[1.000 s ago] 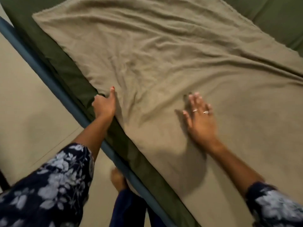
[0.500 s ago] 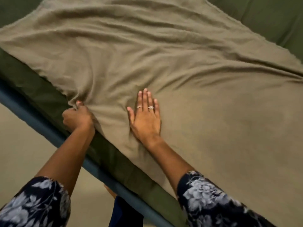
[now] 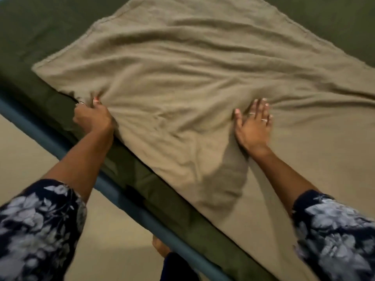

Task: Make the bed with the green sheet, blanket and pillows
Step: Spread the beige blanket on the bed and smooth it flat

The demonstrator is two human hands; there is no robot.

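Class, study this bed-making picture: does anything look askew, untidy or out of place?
Yes. The tan blanket is creased all over, with folds running out from where the left hand grips its near edge. It also lies askew, leaving the green sheet bare beyond its far corner. The right hand lies flat on it.

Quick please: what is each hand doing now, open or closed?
Left hand: closed, gripping the blanket edge.
Right hand: open, flat on the blanket.
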